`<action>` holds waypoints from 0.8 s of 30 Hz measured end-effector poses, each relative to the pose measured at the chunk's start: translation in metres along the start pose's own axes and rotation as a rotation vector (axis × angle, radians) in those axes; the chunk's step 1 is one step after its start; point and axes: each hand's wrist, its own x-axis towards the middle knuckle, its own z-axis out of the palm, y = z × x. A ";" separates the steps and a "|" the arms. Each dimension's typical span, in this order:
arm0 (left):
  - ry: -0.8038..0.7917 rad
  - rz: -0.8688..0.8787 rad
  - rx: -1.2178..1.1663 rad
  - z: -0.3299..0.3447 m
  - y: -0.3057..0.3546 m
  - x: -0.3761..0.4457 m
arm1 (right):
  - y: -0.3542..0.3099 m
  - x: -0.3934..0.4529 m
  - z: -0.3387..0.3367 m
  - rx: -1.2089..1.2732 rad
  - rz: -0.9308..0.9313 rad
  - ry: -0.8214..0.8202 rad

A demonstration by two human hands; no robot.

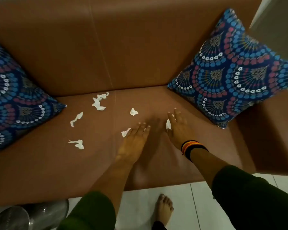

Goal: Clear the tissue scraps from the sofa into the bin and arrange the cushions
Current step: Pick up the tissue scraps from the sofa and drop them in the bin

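Several white tissue scraps lie on the brown sofa seat (198, 130): one by the back seam (98, 102), one in the middle (133, 112), two toward the left (76, 119) (77, 144). My left hand (135, 141) lies flat with fingers spread, its edge touching a scrap (125, 132). My right hand (179, 128), with a striped wristband, pinches a tissue scrap (168, 125) between thumb and fingers. Blue patterned cushions lean in the left corner (15, 100) and the right corner (231, 72). A metal mesh bin (30, 216) stands on the floor at lower left.
The sofa's right armrest (273, 133) borders the seat. White floor tiles (198, 205) run along the sofa's front edge, where my bare foot (164, 208) stands. A pale wall corner (276, 17) shows at the upper right.
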 end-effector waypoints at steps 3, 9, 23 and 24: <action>-0.067 -0.042 0.079 0.031 0.000 0.015 | 0.023 0.022 0.030 -0.004 0.016 -0.094; -0.115 -0.147 0.049 0.061 0.020 0.040 | 0.042 0.046 0.063 -0.081 -0.007 -0.164; -0.046 -0.355 -0.327 0.032 0.015 -0.013 | 0.007 0.030 0.042 0.222 0.010 -0.109; -0.033 -0.369 -0.367 0.029 0.007 -0.016 | -0.001 0.038 0.040 0.240 0.005 -0.123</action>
